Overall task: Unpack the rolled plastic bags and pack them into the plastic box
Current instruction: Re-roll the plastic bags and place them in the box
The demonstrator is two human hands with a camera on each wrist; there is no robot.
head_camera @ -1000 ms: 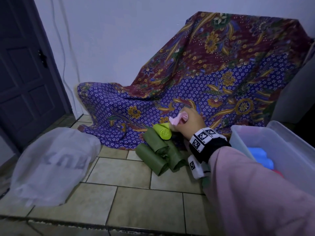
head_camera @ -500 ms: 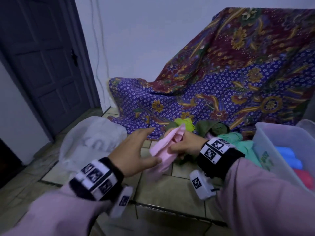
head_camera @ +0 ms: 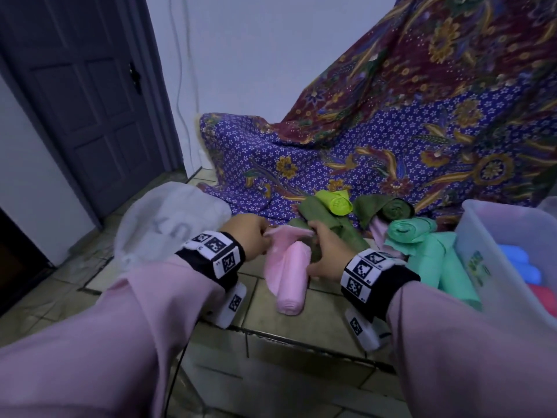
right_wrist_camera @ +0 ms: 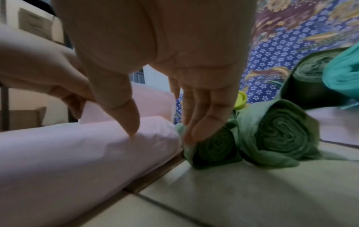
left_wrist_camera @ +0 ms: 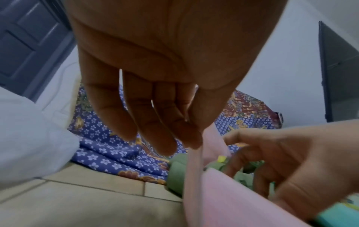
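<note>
A pink roll of plastic bags (head_camera: 294, 276) lies on the tiled floor between my hands, its loose end (head_camera: 281, 235) lifted. My left hand (head_camera: 259, 236) pinches that loose pink sheet (left_wrist_camera: 194, 169) between thumb and fingers (left_wrist_camera: 192, 138). My right hand (head_camera: 316, 251) grips the roll's far end, thumb (right_wrist_camera: 128, 122) on the pink roll (right_wrist_camera: 77, 153) and fingers (right_wrist_camera: 196, 130) against an olive green roll (right_wrist_camera: 215, 147). The clear plastic box (head_camera: 479, 236) stands at the right with blue rolls (head_camera: 518, 263) and a red one (head_camera: 547, 298) inside.
Beyond my hands lie olive rolls (head_camera: 319, 215), a lime roll (head_camera: 339, 203), a dark green roll (head_camera: 394, 209) and mint rolls (head_camera: 422, 236). A white plastic sack (head_camera: 168, 218) sits at the left. A batik cloth (head_camera: 391, 146) drapes behind, and a dark door (head_camera: 75, 86) is far left.
My right hand brought the pink roll from the pile down towards me. My left hand came in and took hold of its loose end, and the roll now lies on the floor.
</note>
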